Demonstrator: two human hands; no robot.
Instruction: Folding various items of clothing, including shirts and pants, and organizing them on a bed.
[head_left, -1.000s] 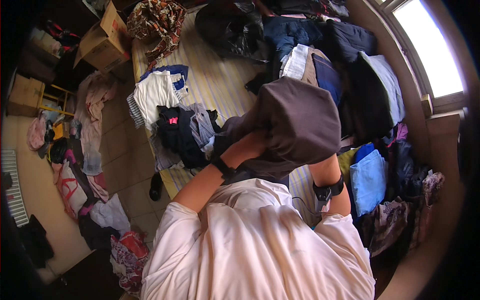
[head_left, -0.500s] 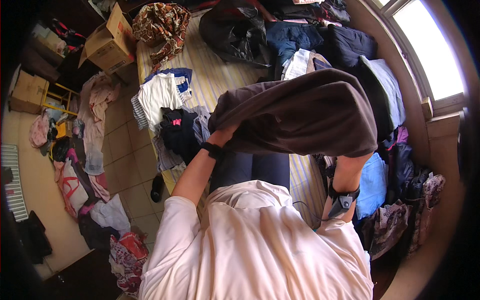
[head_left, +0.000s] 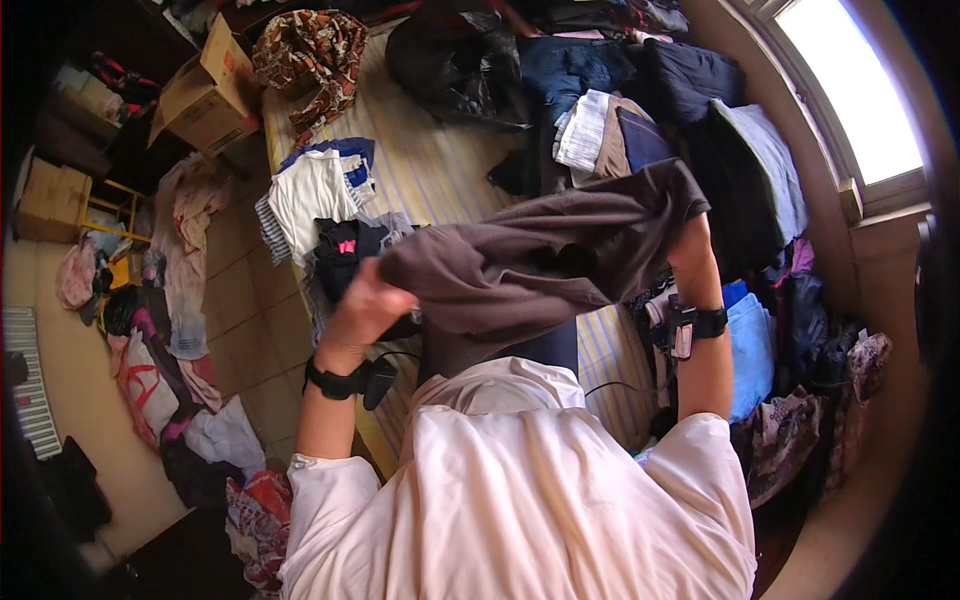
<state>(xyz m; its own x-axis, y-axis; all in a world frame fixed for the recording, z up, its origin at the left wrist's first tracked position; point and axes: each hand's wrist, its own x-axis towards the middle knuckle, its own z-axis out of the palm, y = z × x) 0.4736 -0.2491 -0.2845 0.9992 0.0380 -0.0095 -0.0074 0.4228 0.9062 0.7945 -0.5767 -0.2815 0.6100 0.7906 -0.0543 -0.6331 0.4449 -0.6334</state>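
A dark brown garment (head_left: 500, 270) is stretched out in the air between my hands, above my lap; its exact kind does not show. My left hand (head_left: 365, 312) is closed on its left end, slightly blurred. At the upper right end my right hand (head_left: 692, 248) holds it up, the fingers hidden by the cloth. Folds run along the garment, and a dark gap opens near its middle. Just beyond my left hand lie a black garment with a pink spot (head_left: 345, 245) and a white garment (head_left: 310, 195) on the bed.
I sit on a bed with a striped sheet (head_left: 430, 160). A black plastic bag (head_left: 455, 70) and a patterned cloth (head_left: 310, 65) lie at its far end. Clothes piles, including blue folded cloth (head_left: 748, 355), line the right side by the window. A cardboard box (head_left: 210, 95) stands far left.
The brown garment has turned and narrowed, no longer draped over my right hand and forearm. My left hand has moved left and nearer; my right hand has risen at the far right end.
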